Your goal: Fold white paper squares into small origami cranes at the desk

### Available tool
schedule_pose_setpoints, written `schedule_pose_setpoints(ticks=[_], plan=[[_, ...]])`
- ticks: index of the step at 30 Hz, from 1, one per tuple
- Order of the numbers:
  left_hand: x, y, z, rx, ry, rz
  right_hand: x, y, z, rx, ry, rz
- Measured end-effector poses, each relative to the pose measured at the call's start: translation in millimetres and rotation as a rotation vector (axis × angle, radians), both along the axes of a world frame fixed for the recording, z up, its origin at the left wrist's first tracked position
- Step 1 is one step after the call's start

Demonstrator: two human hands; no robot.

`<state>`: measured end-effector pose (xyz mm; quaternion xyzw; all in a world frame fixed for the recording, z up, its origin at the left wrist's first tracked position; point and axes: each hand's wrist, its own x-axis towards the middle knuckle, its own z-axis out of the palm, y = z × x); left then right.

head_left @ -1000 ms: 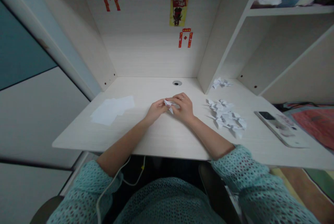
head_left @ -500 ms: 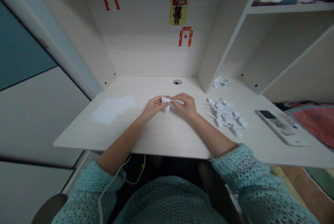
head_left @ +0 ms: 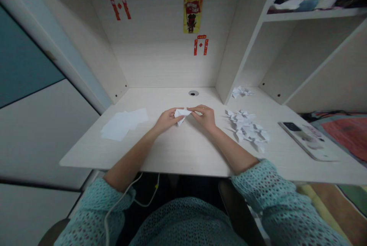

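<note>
A small folded piece of white paper [head_left: 181, 114] is held just above the pale wooden desk [head_left: 183, 150], in the middle. My left hand [head_left: 166, 119] pinches its left side with closed fingers. My right hand [head_left: 205, 116] pinches its right end, thumb and fingers pressed together. Both forearms stretch forward from teal knitted sleeves.
A loose stack of flat white sheets [head_left: 123, 123] lies at the left. A heap of several folded paper figures [head_left: 249, 129] lies to the right, with one more [head_left: 241, 92] under the shelf. A phone [head_left: 307, 140] rests at the far right. A cable hole [head_left: 193, 93] is at the back.
The hands have lifted slightly and drawn a little apart, and the folded paper now looks spread wider between them than a second ago.
</note>
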<state>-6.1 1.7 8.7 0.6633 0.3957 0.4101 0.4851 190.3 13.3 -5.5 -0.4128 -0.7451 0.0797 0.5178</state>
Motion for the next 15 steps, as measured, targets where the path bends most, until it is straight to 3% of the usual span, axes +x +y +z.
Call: schedule_pose_setpoints(ticks=[8, 15], plan=[[-9, 15, 19.4, 0.065, 0.234, 0.048, -1, 1, -1.4, 0.037, -0.090, 0.031], [2, 16, 13.9, 0.152, 0.194, 0.141, -1, 0, 5.0, 0.044, 0.029, 0.015]])
